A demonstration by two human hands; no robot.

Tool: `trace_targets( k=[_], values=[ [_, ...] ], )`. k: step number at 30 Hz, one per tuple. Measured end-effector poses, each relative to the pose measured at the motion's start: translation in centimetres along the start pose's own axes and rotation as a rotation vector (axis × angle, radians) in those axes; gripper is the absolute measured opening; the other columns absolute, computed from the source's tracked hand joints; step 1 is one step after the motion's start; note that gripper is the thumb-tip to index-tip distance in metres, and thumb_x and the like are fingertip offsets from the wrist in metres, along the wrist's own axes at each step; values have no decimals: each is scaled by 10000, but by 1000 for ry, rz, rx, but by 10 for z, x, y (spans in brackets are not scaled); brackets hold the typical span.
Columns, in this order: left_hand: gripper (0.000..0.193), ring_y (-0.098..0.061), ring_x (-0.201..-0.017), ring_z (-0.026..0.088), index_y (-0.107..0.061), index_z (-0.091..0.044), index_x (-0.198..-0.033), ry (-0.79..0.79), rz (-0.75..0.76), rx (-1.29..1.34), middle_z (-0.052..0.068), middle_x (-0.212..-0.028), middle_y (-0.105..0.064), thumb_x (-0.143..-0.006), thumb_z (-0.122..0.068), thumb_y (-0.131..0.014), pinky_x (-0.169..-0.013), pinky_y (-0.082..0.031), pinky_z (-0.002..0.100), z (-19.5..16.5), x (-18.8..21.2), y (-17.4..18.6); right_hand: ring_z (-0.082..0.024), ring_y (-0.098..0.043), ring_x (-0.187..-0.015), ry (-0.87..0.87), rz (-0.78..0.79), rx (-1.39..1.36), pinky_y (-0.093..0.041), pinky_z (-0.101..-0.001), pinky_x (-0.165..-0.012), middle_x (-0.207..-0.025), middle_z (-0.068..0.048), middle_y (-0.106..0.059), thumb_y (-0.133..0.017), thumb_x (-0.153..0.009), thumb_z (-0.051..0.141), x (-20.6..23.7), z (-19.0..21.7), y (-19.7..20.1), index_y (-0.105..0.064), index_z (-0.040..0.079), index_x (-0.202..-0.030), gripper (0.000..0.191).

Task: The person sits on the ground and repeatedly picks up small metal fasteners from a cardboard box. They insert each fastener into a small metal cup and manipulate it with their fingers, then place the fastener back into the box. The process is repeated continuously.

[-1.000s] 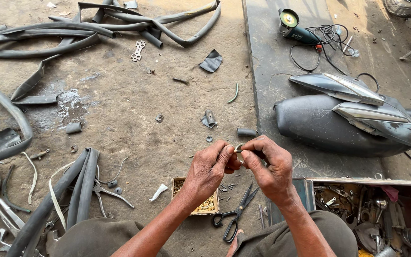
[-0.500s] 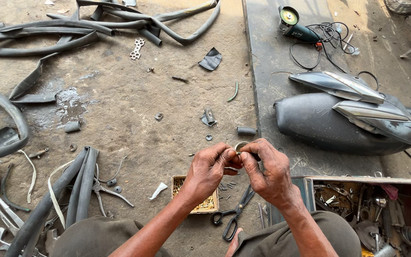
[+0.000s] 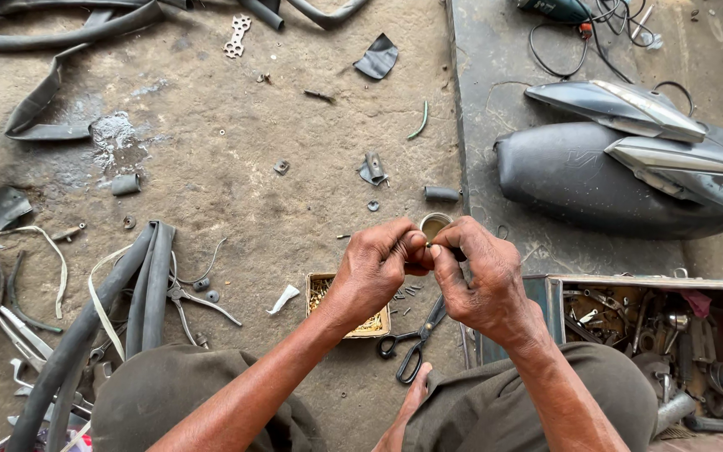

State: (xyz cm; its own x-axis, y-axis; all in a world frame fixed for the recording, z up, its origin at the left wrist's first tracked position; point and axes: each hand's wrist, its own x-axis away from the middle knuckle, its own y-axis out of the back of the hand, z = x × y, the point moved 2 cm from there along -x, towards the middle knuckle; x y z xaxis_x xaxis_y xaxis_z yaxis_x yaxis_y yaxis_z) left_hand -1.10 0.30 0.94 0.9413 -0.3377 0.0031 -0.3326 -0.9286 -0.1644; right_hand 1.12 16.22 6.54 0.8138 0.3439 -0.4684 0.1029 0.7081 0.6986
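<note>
My left hand (image 3: 378, 269) and my right hand (image 3: 480, 280) meet in front of me, fingertips pressed together. Between them they pinch a small round metal cap or tin (image 3: 435, 224), its open rim showing just above the fingers. What the fingertips do inside it is hidden. Below the hands lie black-handled scissors (image 3: 416, 339) and a small open box (image 3: 351, 311) of tiny yellowish bits on the dirt floor.
Black rubber inner tubes (image 3: 140, 293) lie at left and along the top. A dark scooter body panel (image 3: 621, 176) rests on the slab at right. An open toolbox (image 3: 663, 326) of metal parts sits at lower right. Pliers (image 3: 198, 301) and scraps litter the ground.
Both hands stay joined on the small round piece, with only slight finger shifts. The view has tilted down a little, so everything sits higher in frame.
</note>
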Motion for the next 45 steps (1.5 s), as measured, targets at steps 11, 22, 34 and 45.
trace_targets(
  k=[11,22,34,45],
  values=[
    [187,-693,-703,115,-605,-9,-913,-86,-98,-194,72,-740,-680,-1048,-122,-541,-627,-594,323,-13,2,2,-191,-691,-718,-16,-34,-60,-549,-331,-621,-864,-98,-627,-607,-985,-35,-4,3,-15,-553,18,-1001,77],
    [170,-682,-658,144,-555,-2,-905,-216,-60,-298,90,-714,-645,-1048,-93,-538,-598,-556,336,2,-1,7,-210,-665,-713,-32,-12,-50,-526,-367,-625,-859,-117,-624,-598,-995,-43,-2,0,-21,-552,6,-1001,67],
    [154,-769,-722,148,-676,-37,-946,-10,-44,-166,52,-792,-736,-1033,-134,-593,-610,-656,306,77,-64,42,-146,-661,-709,-679,98,-414,-566,-250,-556,-845,-83,-688,-621,-996,77,-17,-79,-60,-634,3,-1042,89],
    [189,-758,-805,312,-788,-61,-924,583,-347,-782,190,-878,-758,-848,-106,-620,-835,-595,462,186,-45,123,-293,-728,-884,-774,608,136,-570,-462,-851,-993,-177,-762,-606,-848,86,77,-191,-134,-749,61,-1027,230]
  ],
)
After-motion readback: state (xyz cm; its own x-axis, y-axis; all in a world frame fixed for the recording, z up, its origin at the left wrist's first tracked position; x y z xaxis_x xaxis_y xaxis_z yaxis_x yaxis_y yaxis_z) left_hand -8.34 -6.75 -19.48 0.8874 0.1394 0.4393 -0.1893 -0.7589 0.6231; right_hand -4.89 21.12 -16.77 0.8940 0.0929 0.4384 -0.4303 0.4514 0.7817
